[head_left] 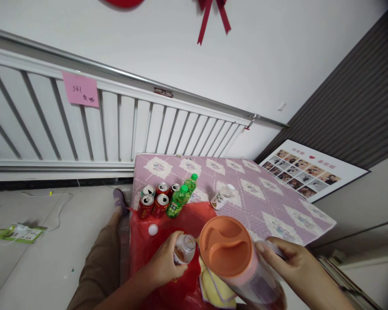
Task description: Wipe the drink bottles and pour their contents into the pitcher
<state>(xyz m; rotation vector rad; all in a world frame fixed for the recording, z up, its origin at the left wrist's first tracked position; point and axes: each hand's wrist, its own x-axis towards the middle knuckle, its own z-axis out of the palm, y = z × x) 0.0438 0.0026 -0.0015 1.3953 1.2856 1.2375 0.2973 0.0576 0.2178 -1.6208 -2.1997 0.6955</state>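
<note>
My left hand (166, 263) is wrapped round a clear plastic bottle (185, 249) with no cap on its mouth, held above a red plastic sheet (194, 215). In my right hand (286, 260) is the handle of a clear pitcher (261, 284) with an orange lid (225, 245). The pitcher tilts toward the bottle, and a thin brownish stream runs from its spout at the bottle's mouth. Dark liquid shows inside the pitcher. A white bottle cap (153, 229) lies on the red sheet. Under the pitcher is a folded yellow cloth (215, 286).
Several opened drink cans (161, 206) and two green bottles (177, 201) stand on the left part of the quilted purple cover (245, 189). Another capped clear bottle (222, 196) stands farther right. A radiator (110, 125) runs along the wall; a power strip (22, 233) lies on the floor.
</note>
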